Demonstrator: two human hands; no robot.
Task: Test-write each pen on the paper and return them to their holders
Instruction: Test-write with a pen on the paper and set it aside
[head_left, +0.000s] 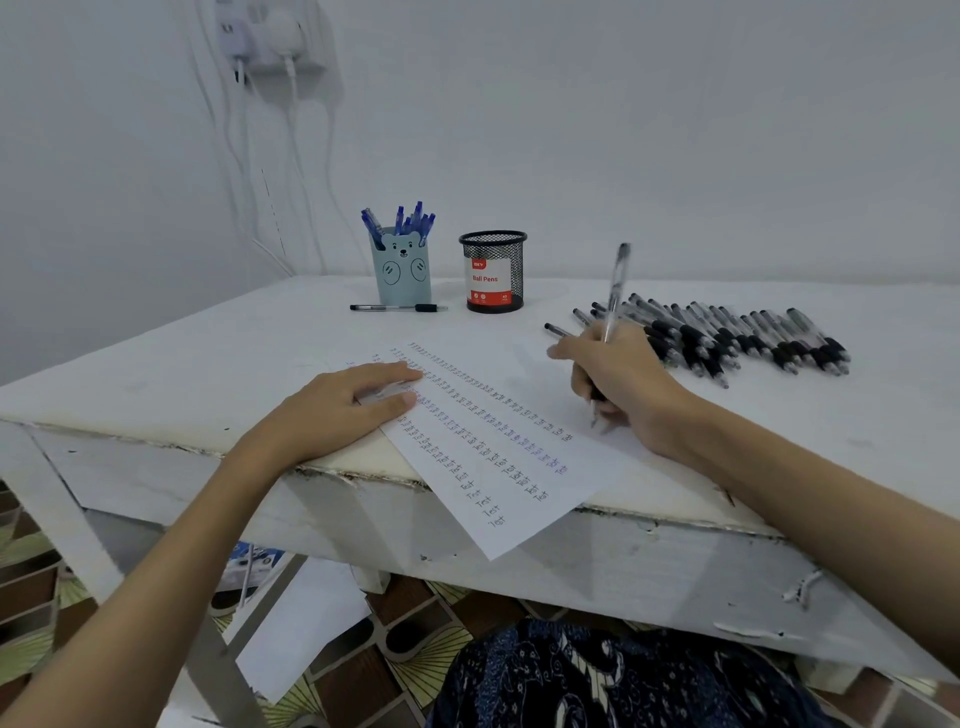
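Two hands are at my white table (156, 374), which stands against a plain white wall (623, 130). My left hand (337, 405) lies flat with straight fingers on the paper (519, 493). My right hand (618, 379) pinches a black pen (615, 291), tip on the paper. More black pens (737, 332) lie in a row to the right. Blue pens (400, 221) stand in the bear holder (402, 275), beside the mesh cup (493, 270). White cables (291, 156) hang from a wall plug.

A plain white wall (623, 130) carries a socket with white chargers (270, 36) and hanging cables (296, 166). The worn white table (156, 374) shows a chipped front edge. Patterned floor tiles (363, 675) lie beneath.
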